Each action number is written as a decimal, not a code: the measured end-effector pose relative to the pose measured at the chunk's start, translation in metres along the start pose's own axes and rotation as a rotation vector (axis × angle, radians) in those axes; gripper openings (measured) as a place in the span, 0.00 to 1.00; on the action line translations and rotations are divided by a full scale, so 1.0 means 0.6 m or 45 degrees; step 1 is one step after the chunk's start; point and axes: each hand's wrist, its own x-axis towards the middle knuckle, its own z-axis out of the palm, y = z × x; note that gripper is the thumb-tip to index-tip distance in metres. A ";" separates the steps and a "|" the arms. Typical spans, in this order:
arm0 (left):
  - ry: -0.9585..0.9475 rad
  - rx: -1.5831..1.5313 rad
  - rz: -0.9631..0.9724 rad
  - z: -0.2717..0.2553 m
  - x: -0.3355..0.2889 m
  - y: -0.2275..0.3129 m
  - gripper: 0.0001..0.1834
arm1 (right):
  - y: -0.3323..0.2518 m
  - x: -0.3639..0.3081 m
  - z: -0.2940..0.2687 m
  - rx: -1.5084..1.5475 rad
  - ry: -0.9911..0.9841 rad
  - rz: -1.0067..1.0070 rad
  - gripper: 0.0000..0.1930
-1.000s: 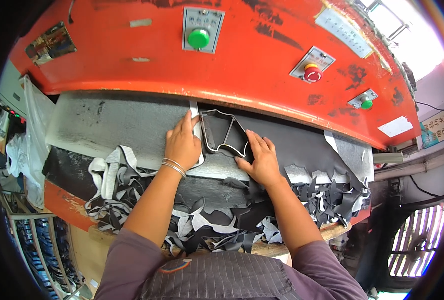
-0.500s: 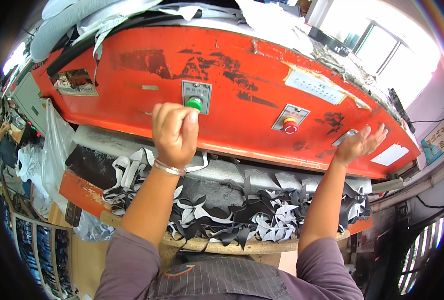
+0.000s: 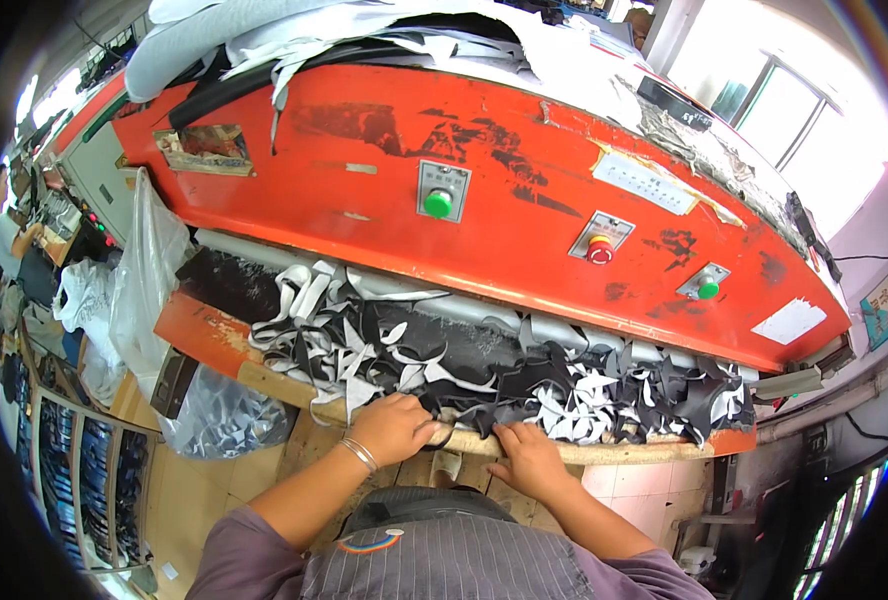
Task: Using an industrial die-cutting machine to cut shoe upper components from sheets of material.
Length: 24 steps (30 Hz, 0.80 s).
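Note:
My left hand [image 3: 394, 428] rests on the light wooden front edge [image 3: 604, 454] of a red machine's bed, fingers stretched forward and thumb to the side. Just right of it, my right hand [image 3: 532, 460] lies on the same edge, its thumb apart from the fingers. Both touch or nearly touch a tangled heap of black and white cut material scraps [image 3: 574, 395]; no scrap is plainly held. Some fingertips are hidden among the scraps. Beyond stands the red machine front [image 3: 354, 225], with green push buttons [image 3: 438, 204] and a red mushroom button [image 3: 600, 250].
Pale sheets [image 3: 384, 40] lie on top of the machine. At left hang clear plastic bags [image 3: 149, 280], with a bag of scraps [image 3: 226, 415] below. A shelf rack [image 3: 89, 480] stands lower left. Another person [image 3: 9, 240] is at the far left.
Both hands have come down and inward, from the green buttons at left and right to the bed's front edge. More scraps show on the bed, and the view has shifted.

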 end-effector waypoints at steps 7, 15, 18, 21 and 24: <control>0.155 0.159 -0.068 0.038 0.000 -0.005 0.12 | -0.008 0.015 0.027 -0.135 0.030 0.143 0.19; -0.544 0.004 -0.202 -0.029 0.090 -0.036 0.20 | 0.062 0.094 -0.048 0.256 -0.636 0.054 0.21; -0.145 -0.309 0.026 -0.006 0.178 -0.051 0.11 | 0.097 0.206 -0.126 0.433 -0.350 0.281 0.25; 0.348 -0.561 0.163 0.103 0.309 -0.052 0.12 | 0.210 0.278 -0.135 0.024 -0.023 0.059 0.45; 0.460 -0.706 -0.192 0.177 0.394 -0.090 0.09 | 0.244 0.366 -0.110 -0.126 0.025 0.252 0.51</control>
